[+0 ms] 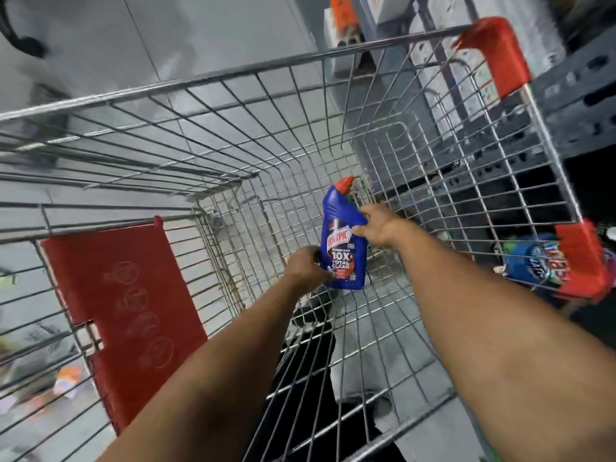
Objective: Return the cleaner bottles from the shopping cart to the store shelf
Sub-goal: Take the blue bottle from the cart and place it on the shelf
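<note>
A blue cleaner bottle (341,241) with a red cap and a Harpic label stands deep inside the wire shopping cart (233,81), near its floor. My left hand (305,266) grips the bottle's lower left side. My right hand (378,226) holds its upper right side, just below the neck. Both arms reach down into the cart from the near edge. The store shelf (573,105) is a grey metal rack to the right of the cart, partly seen through the wire.
A red plastic seat flap (123,315) hangs on the cart's left inner wall. Red corner guards (496,51) cap the cart's right side. Blue packaged goods (533,261) sit low on the shelf at right. Grey tiled floor lies to the left.
</note>
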